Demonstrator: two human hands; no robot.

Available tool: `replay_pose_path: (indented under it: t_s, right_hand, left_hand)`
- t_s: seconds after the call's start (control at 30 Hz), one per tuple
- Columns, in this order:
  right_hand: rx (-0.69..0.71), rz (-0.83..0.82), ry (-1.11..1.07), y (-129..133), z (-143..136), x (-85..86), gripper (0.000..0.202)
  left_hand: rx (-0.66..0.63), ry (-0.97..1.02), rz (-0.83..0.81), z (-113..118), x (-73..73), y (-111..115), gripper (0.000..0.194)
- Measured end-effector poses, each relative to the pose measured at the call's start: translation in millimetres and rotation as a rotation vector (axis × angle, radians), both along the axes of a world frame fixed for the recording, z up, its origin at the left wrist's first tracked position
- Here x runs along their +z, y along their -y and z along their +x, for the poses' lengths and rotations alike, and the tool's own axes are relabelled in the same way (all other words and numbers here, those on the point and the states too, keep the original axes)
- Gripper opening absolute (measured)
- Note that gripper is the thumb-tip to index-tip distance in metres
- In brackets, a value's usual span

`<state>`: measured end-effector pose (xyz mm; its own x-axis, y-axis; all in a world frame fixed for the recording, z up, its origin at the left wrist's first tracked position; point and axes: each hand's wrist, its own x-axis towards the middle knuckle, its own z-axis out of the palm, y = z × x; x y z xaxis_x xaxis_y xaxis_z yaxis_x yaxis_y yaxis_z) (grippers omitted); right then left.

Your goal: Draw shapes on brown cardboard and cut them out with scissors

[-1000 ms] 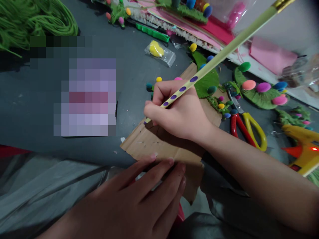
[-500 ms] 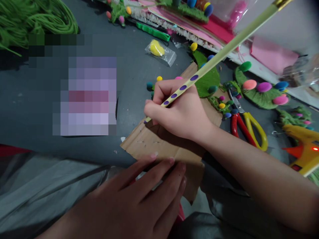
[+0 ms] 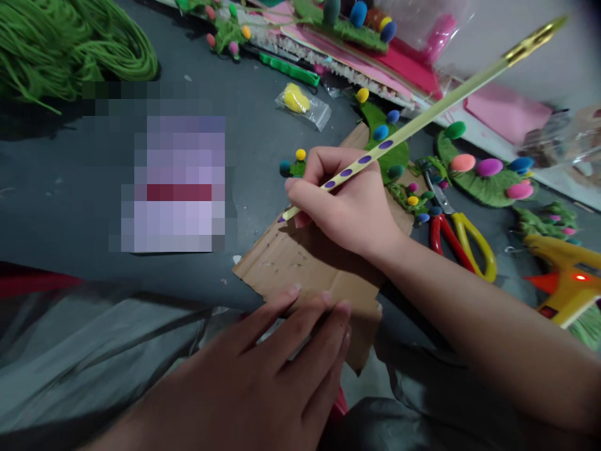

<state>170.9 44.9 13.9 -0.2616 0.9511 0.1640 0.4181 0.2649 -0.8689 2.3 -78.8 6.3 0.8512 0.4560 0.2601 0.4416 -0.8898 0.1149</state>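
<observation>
In the head view my right hand (image 3: 350,203) is closed around a pale yellow pencil (image 3: 413,126) with purple dots and a gold-coloured band at its upper end. Its dark tip rests on a piece of brown cardboard (image 3: 323,266) near the left edge. A few short dark marks show on the cardboard. My left hand (image 3: 263,369) lies with fingers stretched out, fingertips pressing on the cardboard's near part; its thumb is hidden. Beyond my right hand, a green leaf shape (image 3: 375,116) with coloured balls partly overlaps the cardboard.
Scissors (image 3: 462,247) with red and yellow handles and a yellow glue gun (image 3: 563,269), its red light lit, lie to the right. Green yarn (image 3: 84,50) is piled at far left, near a blurred-out purple patch (image 3: 181,188). A bagged yellow piece (image 3: 297,98) and a green cutter (image 3: 288,69) lie behind.
The pencil has tilted lower, and its tip has moved slightly up along the cardboard's left edge. My left hand stays on the cardboard. The whole view has shifted a little.
</observation>
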Motion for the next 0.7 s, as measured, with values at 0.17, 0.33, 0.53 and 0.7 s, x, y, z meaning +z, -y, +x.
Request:
replay_pose_path:
  t_s: [0.17, 0.33, 0.53, 0.7]
  right_hand:
    - [0.141, 0.029, -0.006, -3.1, 10.1, 1.0, 0.033]
    - [0.144, -0.068, -0.083, -5.2, 29.2, 0.7, 0.029]
    - [-0.043, -0.131, -0.109, 23.7, 64.0, 8.0, 0.028]
    - [-0.210, -0.114, -0.083, 51.3, 91.4, 14.7, 0.029]
  left_hand:
    - [-0.026, -0.102, 0.000, 14.6, 11.7, 0.9, 0.050]
    - [-0.058, -0.166, 0.031, 41.3, 13.1, -0.5, 0.051]
    - [-0.066, -0.062, 0.177, 82.2, 6.5, -2.1, 0.043]
    - [-0.054, -0.056, 0.189, 120.4, 12.4, -10.1, 0.034]
